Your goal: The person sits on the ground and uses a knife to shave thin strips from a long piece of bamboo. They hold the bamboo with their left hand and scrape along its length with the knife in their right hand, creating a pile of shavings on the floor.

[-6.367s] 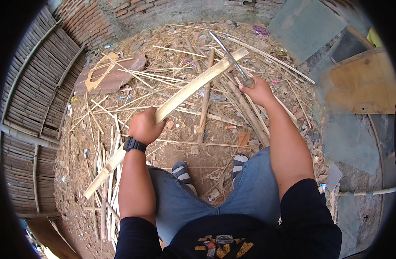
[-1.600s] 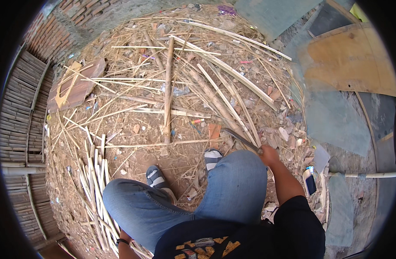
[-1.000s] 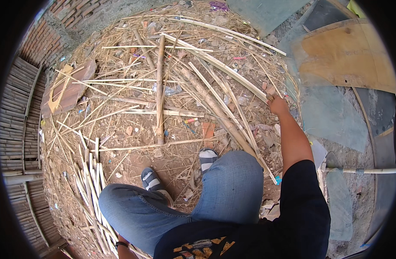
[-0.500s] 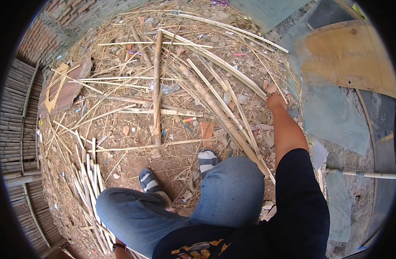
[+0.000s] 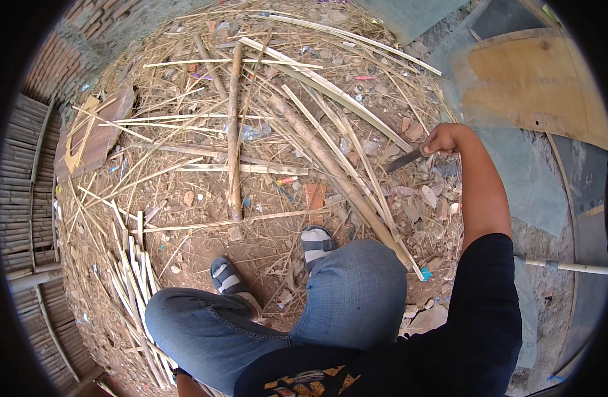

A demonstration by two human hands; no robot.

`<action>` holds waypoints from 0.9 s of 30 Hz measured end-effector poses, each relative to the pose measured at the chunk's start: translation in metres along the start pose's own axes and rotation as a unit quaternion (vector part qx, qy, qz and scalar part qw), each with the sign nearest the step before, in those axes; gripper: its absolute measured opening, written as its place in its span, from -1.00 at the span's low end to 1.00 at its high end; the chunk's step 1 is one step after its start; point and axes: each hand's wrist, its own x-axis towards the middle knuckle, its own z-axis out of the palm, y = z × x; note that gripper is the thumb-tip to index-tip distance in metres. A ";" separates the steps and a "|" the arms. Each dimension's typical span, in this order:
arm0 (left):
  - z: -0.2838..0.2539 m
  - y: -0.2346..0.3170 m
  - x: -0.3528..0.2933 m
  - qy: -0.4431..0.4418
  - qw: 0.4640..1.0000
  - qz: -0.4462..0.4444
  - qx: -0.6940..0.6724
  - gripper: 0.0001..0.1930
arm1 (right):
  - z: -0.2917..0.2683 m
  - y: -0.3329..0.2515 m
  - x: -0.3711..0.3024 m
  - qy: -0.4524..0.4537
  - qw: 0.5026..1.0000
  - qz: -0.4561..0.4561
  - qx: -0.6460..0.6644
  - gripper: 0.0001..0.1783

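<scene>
My right hand (image 5: 443, 139), at the end of an outstretched arm, is closed round the handle end of a knife with a dark flat blade (image 5: 403, 161). The blade points left and slightly down, over rubble. Just above its tip ends a long split bamboo strip (image 5: 347, 100). Of my left arm (image 5: 187, 386), only a part by the dark wristband shows at the lower left edge. The fingers of that hand are hidden beside my thigh, near a bundle of pale bamboo strips (image 5: 137, 274).
A round bamboo pole (image 5: 235, 132) lies across the straw-strewn ground, and a thicker pole (image 5: 317, 149) slants toward my right knee. Flat sheets (image 5: 522, 172) line the right side. A slatted bamboo wall (image 5: 29, 192) stands left, a brown board (image 5: 105, 135) near it.
My right hand has moved right and slightly up from the end of the bamboo strip. The knife blade now shows clearly. My left arm stays about where it was.
</scene>
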 end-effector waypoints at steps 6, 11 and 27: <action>0.004 0.006 0.000 -0.002 1.000 -0.003 -0.006 -0.45 | 0.027 0.024 0.016 0.058 0.990 -0.044 0.123 -0.70; 0.005 0.005 -0.007 0.001 1.000 -0.009 -0.013 -0.45 | 0.018 0.034 0.020 0.071 0.980 -0.039 0.183 -0.70; 0.006 0.011 -0.008 -0.001 1.000 -0.013 -0.011 -0.46 | 0.049 0.023 0.081 0.218 0.967 -0.063 -0.119 -0.55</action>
